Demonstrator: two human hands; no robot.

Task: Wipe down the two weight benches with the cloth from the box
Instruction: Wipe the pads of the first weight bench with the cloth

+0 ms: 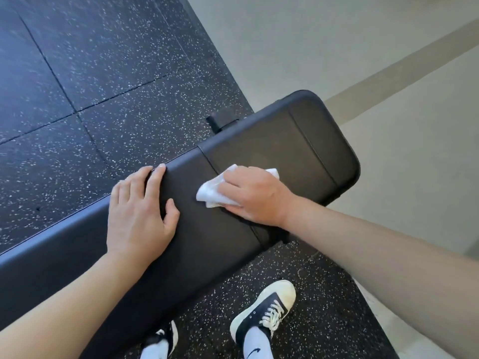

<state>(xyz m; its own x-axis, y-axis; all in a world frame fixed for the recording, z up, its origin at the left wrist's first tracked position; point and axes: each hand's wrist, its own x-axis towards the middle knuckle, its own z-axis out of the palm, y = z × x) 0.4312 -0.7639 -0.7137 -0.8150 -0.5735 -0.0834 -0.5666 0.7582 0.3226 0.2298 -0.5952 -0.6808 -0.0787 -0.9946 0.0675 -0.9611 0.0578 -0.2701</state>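
Observation:
A black padded weight bench (293, 141) runs from the lower left to the upper right of the head view. My right hand (255, 194) presses a crumpled white cloth (211, 189) onto the pad, close to the seam between its two sections. The cloth bunches out from under the fingers on the left and shows a corner past the hand on the right. My left hand (140, 216) rests flat on the pad to the left of the cloth, its fingertips reaching over the far edge. Only this one bench is in view; the box is not visible.
Black speckled rubber floor tiles (90, 73) lie beyond and below the bench. Pale smooth flooring (363, 60) starts at the upper right. A black frame part (220, 121) sticks out behind the pad. My two black-and-white sneakers (264, 310) stand by the near side.

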